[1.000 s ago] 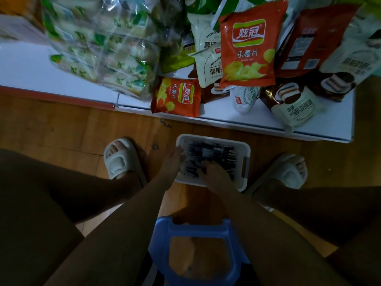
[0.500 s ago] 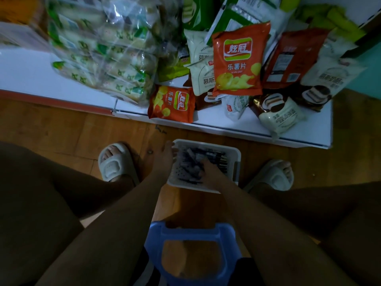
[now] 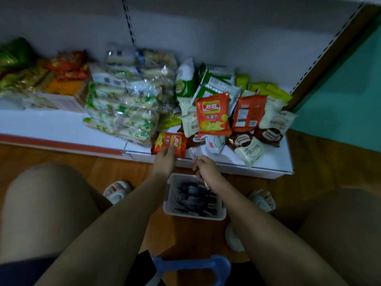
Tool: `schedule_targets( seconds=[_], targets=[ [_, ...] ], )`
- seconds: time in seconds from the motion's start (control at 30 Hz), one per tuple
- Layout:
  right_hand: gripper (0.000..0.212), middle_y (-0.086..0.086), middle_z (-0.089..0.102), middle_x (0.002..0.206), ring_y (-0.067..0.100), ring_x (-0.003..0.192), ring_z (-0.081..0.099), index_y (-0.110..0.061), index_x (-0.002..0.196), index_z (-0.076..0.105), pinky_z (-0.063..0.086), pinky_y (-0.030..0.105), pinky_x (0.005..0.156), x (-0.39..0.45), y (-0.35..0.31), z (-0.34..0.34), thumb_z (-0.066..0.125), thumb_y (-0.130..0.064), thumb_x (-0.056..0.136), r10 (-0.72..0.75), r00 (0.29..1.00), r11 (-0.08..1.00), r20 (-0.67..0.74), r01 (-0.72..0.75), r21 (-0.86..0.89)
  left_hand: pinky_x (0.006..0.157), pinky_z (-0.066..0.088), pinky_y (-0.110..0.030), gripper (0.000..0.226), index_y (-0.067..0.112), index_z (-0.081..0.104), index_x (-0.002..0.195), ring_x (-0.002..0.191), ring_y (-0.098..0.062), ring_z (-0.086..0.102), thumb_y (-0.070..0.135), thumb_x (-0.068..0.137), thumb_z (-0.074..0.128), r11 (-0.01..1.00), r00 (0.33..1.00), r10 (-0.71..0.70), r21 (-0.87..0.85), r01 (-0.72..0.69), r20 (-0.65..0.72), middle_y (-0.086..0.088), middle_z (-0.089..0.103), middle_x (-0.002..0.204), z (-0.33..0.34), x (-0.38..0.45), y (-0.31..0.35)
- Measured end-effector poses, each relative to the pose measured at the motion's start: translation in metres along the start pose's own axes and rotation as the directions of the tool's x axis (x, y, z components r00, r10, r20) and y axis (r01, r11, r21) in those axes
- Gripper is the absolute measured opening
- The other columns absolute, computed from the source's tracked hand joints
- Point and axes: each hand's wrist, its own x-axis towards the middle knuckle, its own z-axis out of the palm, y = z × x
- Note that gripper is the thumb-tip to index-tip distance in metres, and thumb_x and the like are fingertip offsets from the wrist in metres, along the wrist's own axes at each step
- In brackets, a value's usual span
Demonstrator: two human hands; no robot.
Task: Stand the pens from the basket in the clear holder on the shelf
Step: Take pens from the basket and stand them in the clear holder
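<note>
A white basket [image 3: 172,210] stands on the wooden floor between my feet, with several dark pens [image 3: 193,196] lying in it. My right hand [image 3: 207,171] is raised above the basket's far edge and pinches one thin pen [image 3: 194,157], whose tip points up toward the shelf edge. My left hand [image 3: 164,162] reaches to the white shelf [image 3: 51,125] and holds the lower edge of a small orange chip bag [image 3: 168,141]. I cannot make out the clear holder among the packets.
Snack packets crowd the shelf: a large orange chip bag [image 3: 212,114], clear-wrapped bread packs [image 3: 123,112], and white and brown cake bags [image 3: 250,152]. A blue stool [image 3: 191,265] is under me. My sandalled feet [image 3: 117,190] flank the basket. A teal wall [image 3: 340,112] stands at the right.
Both hands have left the basket and risen toward the shelf. The right hand has come up with a pen; the left has gone from the basket rim to the small chip bag. My view has tilted up.
</note>
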Motion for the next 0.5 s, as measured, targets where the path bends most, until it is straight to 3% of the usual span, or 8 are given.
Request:
schedule_targets(
  seconds=[0.13, 0.23, 0.33, 0.43, 0.5],
  targets=[
    [0.011, 0.004, 0.052, 0.077, 0.011, 0.055, 0.043, -0.017, 0.102, 0.046, 0.033, 0.024, 0.049, -0.020, -0.050, -0.009, 0.041, -0.027, 0.104, -0.203, 0.976, 0.979, -0.079, 0.201, -0.028, 0.090, 0.051, -0.051, 0.029, 0.027, 0.061, 0.086, 0.096, -0.037, 0.063, 0.049, 0.093, 0.043, 0.992, 0.992, 0.123, 0.033, -0.123, -0.014, -0.011, 0.070, 0.094, -0.006, -0.005, 0.046],
    [0.007, 0.005, 0.053, 0.074, 0.013, 0.052, 0.044, -0.012, 0.106, 0.042, 0.037, 0.022, 0.046, -0.035, -0.093, -0.016, 0.039, -0.019, 0.105, -0.308, 0.943, 0.947, -0.128, 0.316, 0.049, 0.087, 0.050, -0.045, 0.027, 0.025, 0.063, 0.096, 0.095, -0.030, 0.064, 0.041, 0.100, 0.041, 0.967, 0.968, 0.249, 0.049, -0.249, 0.015, -0.006, 0.069, 0.093, -0.009, -0.019, 0.089],
    [0.010, 0.005, 0.055, 0.077, 0.016, 0.055, 0.044, -0.020, 0.099, 0.048, 0.037, 0.030, 0.052, -0.049, -0.137, -0.024, 0.040, -0.024, 0.104, -0.372, 0.917, 0.921, -0.147, 0.384, 0.065, 0.086, 0.050, -0.043, 0.029, 0.019, 0.063, 0.102, 0.092, -0.025, 0.064, 0.038, 0.100, 0.042, 0.922, 0.924, 0.381, 0.055, -0.383, 0.043, -0.003, 0.068, 0.091, -0.013, -0.035, 0.132],
    [0.013, 0.004, 0.052, 0.073, 0.013, 0.053, 0.041, -0.021, 0.096, 0.049, 0.032, 0.027, 0.048, -0.062, -0.183, -0.035, 0.043, -0.030, 0.103, -0.498, 0.842, 0.860, -0.206, 0.510, 0.005, 0.077, 0.051, -0.043, 0.024, 0.024, 0.062, 0.091, 0.083, -0.027, 0.063, 0.039, 0.099, 0.045, 0.882, 0.879, 0.468, 0.012, -0.471, 0.087, -0.005, 0.067, 0.085, -0.017, -0.044, 0.173],
    [0.012, 0.004, 0.049, 0.070, 0.009, 0.048, 0.040, -0.022, 0.094, 0.046, 0.031, 0.022, 0.045, -0.077, -0.218, -0.044, 0.044, -0.030, 0.103, -0.591, 0.773, 0.796, -0.231, 0.606, -0.010, 0.068, 0.048, -0.036, 0.025, 0.019, 0.063, 0.096, 0.077, -0.024, 0.061, 0.035, 0.100, 0.044, 0.861, 0.855, 0.508, -0.034, -0.508, 0.103, -0.008, 0.066, 0.085, -0.023, -0.052, 0.206]
  ],
)
